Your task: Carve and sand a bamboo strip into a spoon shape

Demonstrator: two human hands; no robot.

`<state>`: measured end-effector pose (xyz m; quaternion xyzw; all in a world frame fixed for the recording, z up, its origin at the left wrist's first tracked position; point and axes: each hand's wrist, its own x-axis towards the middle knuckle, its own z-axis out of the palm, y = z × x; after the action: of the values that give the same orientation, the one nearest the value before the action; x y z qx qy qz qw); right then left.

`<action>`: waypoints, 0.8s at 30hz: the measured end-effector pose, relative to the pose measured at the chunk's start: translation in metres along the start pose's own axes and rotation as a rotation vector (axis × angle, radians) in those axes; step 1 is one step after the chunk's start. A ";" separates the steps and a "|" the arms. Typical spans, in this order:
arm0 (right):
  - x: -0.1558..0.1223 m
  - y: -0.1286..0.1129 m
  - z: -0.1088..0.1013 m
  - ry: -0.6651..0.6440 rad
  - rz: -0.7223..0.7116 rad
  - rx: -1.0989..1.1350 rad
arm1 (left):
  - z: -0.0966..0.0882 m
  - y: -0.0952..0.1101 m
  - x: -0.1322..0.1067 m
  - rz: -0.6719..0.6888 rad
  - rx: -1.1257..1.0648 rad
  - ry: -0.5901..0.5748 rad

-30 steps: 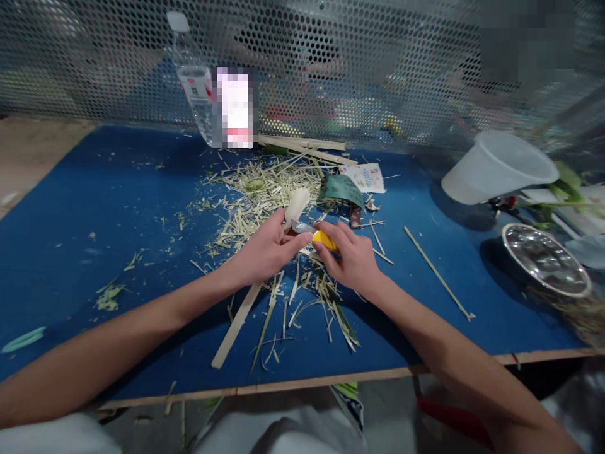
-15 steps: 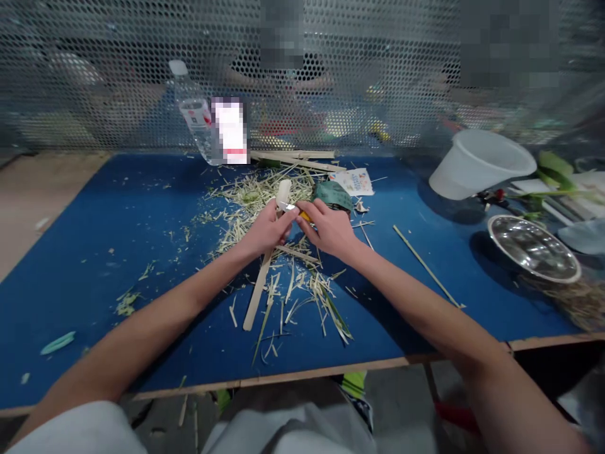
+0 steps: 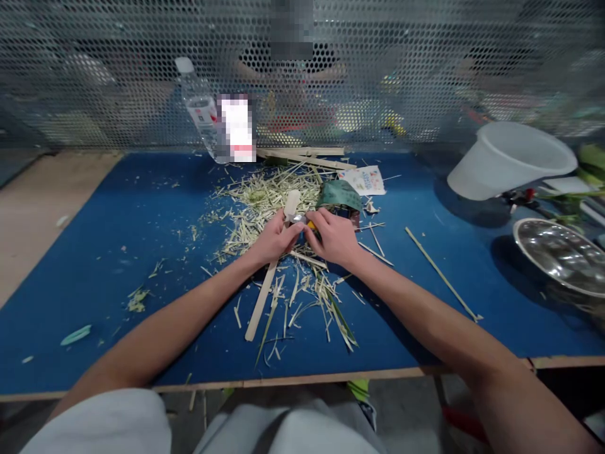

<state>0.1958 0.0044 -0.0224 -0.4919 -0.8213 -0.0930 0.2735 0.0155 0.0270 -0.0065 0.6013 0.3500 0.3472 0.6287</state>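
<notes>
My left hand (image 3: 275, 241) is closed round a flat, pale bamboo strip (image 3: 261, 302). The strip's broad upper end (image 3: 292, 202) sticks out past my fingers, and its long lower part slants down toward the table's front edge. In my right hand (image 3: 334, 237), fingers wrapped, is a knife with a yellow handle (image 3: 311, 224). Its short metal blade (image 3: 297, 219) lies across the strip near my left thumb; most of the handle is hidden by my fingers. Beneath and around both hands spreads a pile of thin shavings (image 3: 255, 195). A green packet (image 3: 339, 194) lies just beyond my right hand.
A water bottle (image 3: 201, 116) and a lit phone (image 3: 237, 129) lean on the perforated metal screen (image 3: 142, 75). To the right are a white bucket (image 3: 501, 164), a steel bowl (image 3: 562, 255) and a thin stick (image 3: 439, 271). A printed wrapper (image 3: 368, 180) lies behind the packet.
The view has turned slightly left, so the bucket and bowl appear farther right. Both hands, with the strip and knife, have come a little toward me; both grips stay the same.
</notes>
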 end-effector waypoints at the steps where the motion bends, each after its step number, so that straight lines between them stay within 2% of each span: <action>1: 0.000 0.000 0.000 0.013 0.004 0.004 | 0.000 -0.001 0.000 0.005 0.004 -0.003; 10: -0.003 0.000 0.001 0.077 0.021 -0.026 | 0.000 -0.003 -0.001 0.035 -0.014 -0.035; 24: -0.004 -0.001 0.002 0.086 0.092 -0.023 | 0.006 -0.001 0.001 0.046 -0.033 -0.051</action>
<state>0.1950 0.0019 -0.0262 -0.5280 -0.7841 -0.1108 0.3068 0.0209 0.0247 -0.0071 0.6074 0.3141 0.3521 0.6391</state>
